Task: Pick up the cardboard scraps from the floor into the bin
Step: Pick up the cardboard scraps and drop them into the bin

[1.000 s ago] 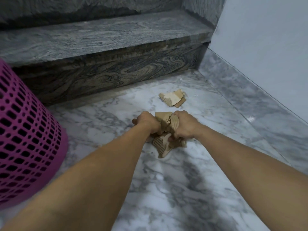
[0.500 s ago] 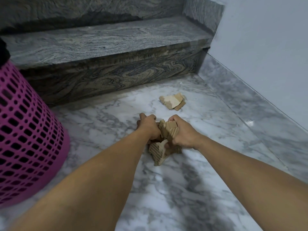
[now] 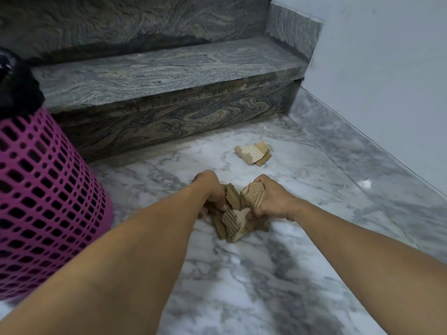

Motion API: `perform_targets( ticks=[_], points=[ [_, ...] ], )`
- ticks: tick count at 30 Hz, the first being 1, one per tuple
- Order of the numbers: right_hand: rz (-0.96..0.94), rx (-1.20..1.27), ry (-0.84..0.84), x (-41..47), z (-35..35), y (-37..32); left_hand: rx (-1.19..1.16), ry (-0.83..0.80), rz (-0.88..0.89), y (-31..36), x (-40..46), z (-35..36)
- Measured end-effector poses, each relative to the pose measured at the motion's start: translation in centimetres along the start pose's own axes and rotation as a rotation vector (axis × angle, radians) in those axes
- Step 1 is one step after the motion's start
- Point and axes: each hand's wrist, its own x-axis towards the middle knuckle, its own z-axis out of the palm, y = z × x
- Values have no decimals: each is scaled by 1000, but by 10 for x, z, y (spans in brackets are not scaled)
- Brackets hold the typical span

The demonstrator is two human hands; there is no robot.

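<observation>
A bunch of brown corrugated cardboard scraps (image 3: 235, 217) is held between both hands just above the white marble floor (image 3: 242, 274). My left hand (image 3: 210, 192) grips the bunch from the left. My right hand (image 3: 272, 198) grips it from the right, fingers curled round the pieces. A second small heap of cardboard scraps (image 3: 254, 153) lies on the floor beyond my hands, near the step. The purple perforated bin (image 3: 41, 201) stands at the left, with a black liner (image 3: 17, 85) over its rim.
A dark granite step (image 3: 169, 76) crosses the back. A pale wall (image 3: 387, 81) with a grey marble skirting (image 3: 362, 153) runs along the right side.
Both hands have tightened on the bunch and drawn it a little nearer to me. The view has tipped up, showing more of the bin's liner and the step.
</observation>
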Motion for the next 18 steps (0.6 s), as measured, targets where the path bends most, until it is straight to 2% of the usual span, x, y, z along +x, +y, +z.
perform_targets(
  ticks=[5, 11, 18],
  points=[
    [17, 63, -66, -11, -13, -39, -253, -5, -33, -9, -28, -39],
    [-83, 93, -29, -41, -38, -130, -298, 13, -32, -13, -95, -119],
    [-258, -23, -19, -102, -51, -284, -240, 29, -49, -34, -204, -243]
  ],
)
